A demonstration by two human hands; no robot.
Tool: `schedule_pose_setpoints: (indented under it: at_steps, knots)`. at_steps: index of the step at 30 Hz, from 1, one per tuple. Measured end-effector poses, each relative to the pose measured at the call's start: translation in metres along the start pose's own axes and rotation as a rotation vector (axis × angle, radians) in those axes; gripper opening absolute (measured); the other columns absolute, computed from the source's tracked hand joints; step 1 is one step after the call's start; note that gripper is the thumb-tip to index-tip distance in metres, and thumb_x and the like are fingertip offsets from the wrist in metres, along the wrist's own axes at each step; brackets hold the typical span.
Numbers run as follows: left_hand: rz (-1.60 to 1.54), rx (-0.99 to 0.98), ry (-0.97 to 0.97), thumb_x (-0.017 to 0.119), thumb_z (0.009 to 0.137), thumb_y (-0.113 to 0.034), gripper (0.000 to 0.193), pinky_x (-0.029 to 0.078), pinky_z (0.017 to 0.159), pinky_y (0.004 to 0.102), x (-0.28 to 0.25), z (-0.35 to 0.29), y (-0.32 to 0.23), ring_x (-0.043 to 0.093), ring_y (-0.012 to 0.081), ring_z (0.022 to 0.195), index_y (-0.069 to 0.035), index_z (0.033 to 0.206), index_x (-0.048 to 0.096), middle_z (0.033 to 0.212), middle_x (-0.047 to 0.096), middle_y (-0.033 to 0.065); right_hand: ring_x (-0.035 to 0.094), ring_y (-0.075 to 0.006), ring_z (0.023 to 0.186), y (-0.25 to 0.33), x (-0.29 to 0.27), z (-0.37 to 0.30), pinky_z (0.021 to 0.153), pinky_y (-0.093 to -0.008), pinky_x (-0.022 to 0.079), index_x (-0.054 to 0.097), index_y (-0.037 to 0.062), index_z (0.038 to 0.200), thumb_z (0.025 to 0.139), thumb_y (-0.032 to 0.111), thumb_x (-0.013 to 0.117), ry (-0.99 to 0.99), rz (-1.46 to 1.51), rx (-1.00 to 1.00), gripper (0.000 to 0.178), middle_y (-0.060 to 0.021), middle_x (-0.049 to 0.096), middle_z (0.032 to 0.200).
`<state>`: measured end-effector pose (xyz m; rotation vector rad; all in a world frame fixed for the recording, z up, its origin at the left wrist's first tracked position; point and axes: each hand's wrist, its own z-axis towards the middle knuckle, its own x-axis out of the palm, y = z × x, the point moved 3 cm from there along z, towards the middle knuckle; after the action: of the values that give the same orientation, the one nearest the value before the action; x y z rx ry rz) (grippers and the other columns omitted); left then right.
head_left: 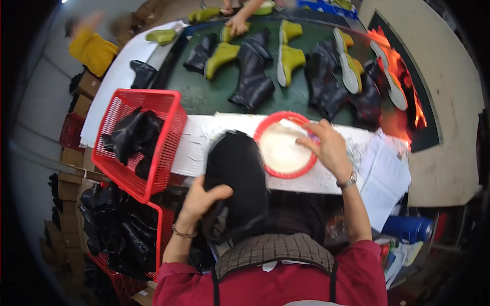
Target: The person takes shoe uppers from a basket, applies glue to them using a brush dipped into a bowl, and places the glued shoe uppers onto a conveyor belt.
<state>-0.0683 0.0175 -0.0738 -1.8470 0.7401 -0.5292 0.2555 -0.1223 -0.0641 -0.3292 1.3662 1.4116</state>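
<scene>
My left hand [200,202] grips a black boot upper [236,163], thumb across its side, with the broad rounded bottom turned up. Its lower part is lost against my dark apron. Over the far right rim of a red bowl [262,166] of creamy white liquid [284,153], my right hand [329,150] is closed in a pinch. A slim pale tool, perhaps a brush, runs from those fingers to the liquid's far side; a bit of purple shows at the grip. The boot upper is just left of the bowl.
Black boot uppers [252,76] and yellow-green shoe lasts [292,60] lie on a green surface [204,99]. To my left stands a red basket [173,125] of black uppers. Papers [380,173] and a blue bottle [408,229] are at right. Another person's hand [237,24] reaches in opposite.
</scene>
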Motion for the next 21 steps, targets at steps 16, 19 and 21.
schedule_pose_setpoints:
  at_steps: [16,19,21]
  knots:
    - [-0.065,-0.194,0.21,0.068,0.101,-0.031,0.044,0.056,0.08,0.0265,0.01,0.031,-0.031,0.066,0.0098,0.09,0.004,0.126,0.061,0.108,0.07,0.0052,0.066,-0.0202,0.071,-0.029,-0.023,-0.019,0.067,-0.0358,0.046,0.079,0.0108,0.094,0.086,0.018,0.078,-0.143,0.081,-0.139,0.011,-0.0039,0.068,0.085]
    - [-0.024,-0.294,0.277,0.068,0.1,-0.029,0.044,0.056,0.081,0.0261,0.031,0.023,-0.049,0.067,0.0102,0.091,0.004,0.128,0.06,0.109,0.07,0.0054,0.062,-0.0155,0.076,-0.005,-0.032,-0.005,0.081,-0.0304,0.04,0.082,0.0135,0.101,0.083,0.015,0.081,-0.11,0.362,-0.15,0.017,-0.0015,0.07,0.088]
    - [-0.009,-0.284,0.312,0.069,0.099,-0.031,0.046,0.057,0.08,0.0274,0.031,0.027,-0.046,0.068,0.0125,0.092,0.004,0.128,0.06,0.109,0.07,0.0074,0.062,-0.0149,0.079,0.008,-0.033,0.005,0.085,-0.0309,0.039,0.082,0.0133,0.098,0.083,0.015,0.081,-0.137,0.325,-0.383,0.015,-0.0005,0.069,0.087]
